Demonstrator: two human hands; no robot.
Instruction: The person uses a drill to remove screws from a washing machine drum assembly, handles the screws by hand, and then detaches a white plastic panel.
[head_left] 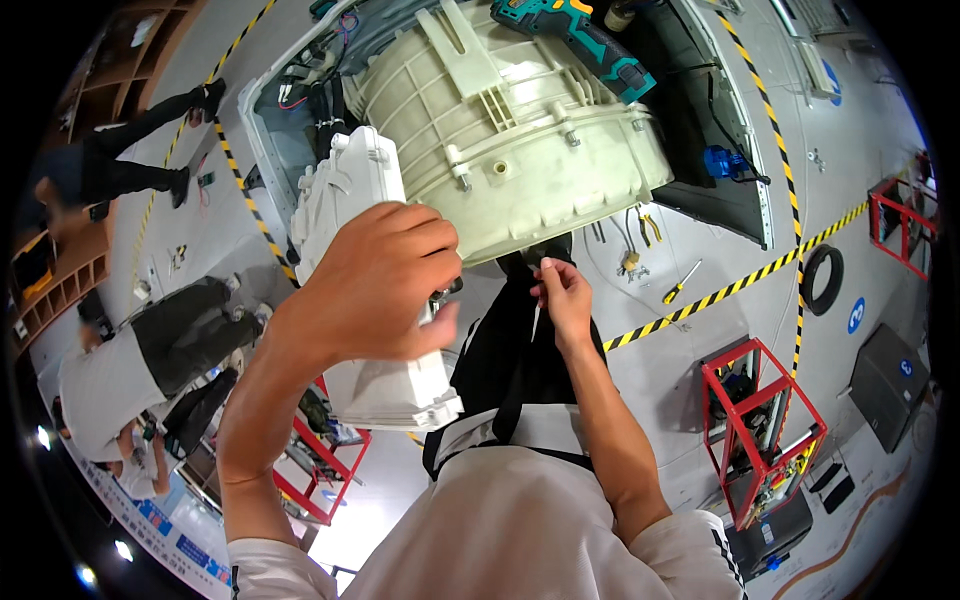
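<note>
My left hand (390, 280) is curled over a white plastic housing (350, 180), its thumb smeared by motion. A small dark metallic part (447, 292) shows between its fingers and thumb, mostly hidden. My right hand (563, 300) pinches a thin whitish piece (536, 322), too small to name, in front of my dark trousers. Beyond my hands, a large cream plastic washing machine tub (530, 190) lies in an open metal cabinet (745, 200). A teal and black cordless power tool (600, 60) rests on top of the tub.
Pliers (651, 228), a yellow-handled screwdriver (682, 283) and small hardware lie on the floor at right. Red-framed tool carts (765, 430) stand at lower right and lower left. A black ring (822, 280) lies farther right. Other people (130, 370) are at left, beyond striped floor tape.
</note>
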